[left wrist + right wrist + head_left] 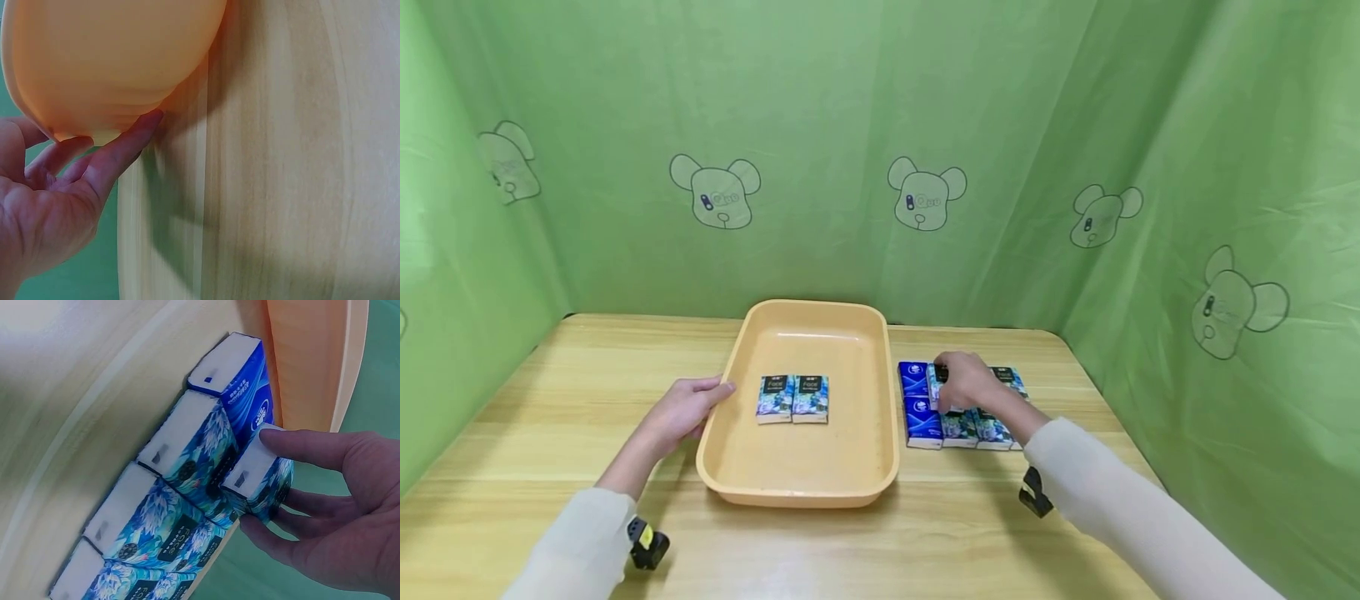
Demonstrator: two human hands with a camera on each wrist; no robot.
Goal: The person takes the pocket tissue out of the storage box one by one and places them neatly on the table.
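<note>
My left hand (685, 412) grips the left rim of an orange-yellow plastic tray (797, 483), thumb over the edge and fingers beneath it in the left wrist view. Inside the tray two tissue packs with blue-green floral wrappers lie side by side, a left one (774, 398) and a right one (811, 398). To the right of the tray, my right hand (972, 383) pinches another floral tissue pack (257, 469) between thumb and fingers. That pack is tilted and overlaps the packs behind it in the right wrist view.
Rows of tissue packs lie close together right of the tray: a solid-blue pack (923, 422) in front, another blue pack (913, 378) behind, and several floral packs (994, 430) beside them. The wooden table (925, 533) is bordered by green curtains (820, 250) at the back and sides.
</note>
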